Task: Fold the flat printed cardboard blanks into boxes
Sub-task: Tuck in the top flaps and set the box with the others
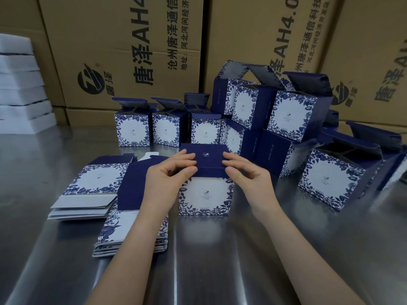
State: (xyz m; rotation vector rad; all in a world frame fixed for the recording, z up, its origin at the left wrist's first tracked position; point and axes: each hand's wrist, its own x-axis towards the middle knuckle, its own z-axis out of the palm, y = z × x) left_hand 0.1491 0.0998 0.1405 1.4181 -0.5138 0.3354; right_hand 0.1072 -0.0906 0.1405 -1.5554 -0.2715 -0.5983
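Between the two hands the upright box (206,194) stands on the steel table (220,249), its navy lid (207,154) bent down over the front. The left hand (167,175) pinches the lid's tuck flap at one corner, the right hand (246,175) at the other. Press both corners evenly and steer the flap inside the front wall. Just left of the grip lie the flat blanks (92,183); folded boxes (286,115) stand beyond it.

Upright printed box (206,195) at the middle of the steel worktop (220,260), its navy lid (204,155) pinched at the front corners by the left hand (169,176) and right hand (247,175). Stacked flat blanks (88,190) lie toward the left edge. Folded boxes (132,130) with raised flaps stand along the rear edge, before brown cartons (123,51).
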